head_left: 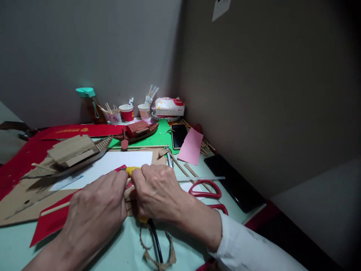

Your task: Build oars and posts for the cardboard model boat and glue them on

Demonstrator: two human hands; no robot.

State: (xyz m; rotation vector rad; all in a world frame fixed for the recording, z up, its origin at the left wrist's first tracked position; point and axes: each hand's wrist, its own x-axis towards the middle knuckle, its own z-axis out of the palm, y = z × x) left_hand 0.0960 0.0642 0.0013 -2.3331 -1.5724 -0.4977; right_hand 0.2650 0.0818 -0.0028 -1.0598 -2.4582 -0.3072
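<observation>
A mint surface (191, 244) is bearing the clutter, its near edge mostly being cut off. By its far left edge a red sheet (113, 130) is displaying gold characters too small to read. Both forearms (203, 227) are slanting inward from the near edge, knuckles facing up. At the far corner a tissue pack (169, 107) is showing blurred print. Toward the near edge the right hand (158, 192) is clamping round a yellow glue gun (133, 170), largely covering it; the left hand (97, 203) is curling over a red strip (53, 224) and a pale stick (56, 208), its fingertips hiding, so I cannot tell its grip.
</observation>
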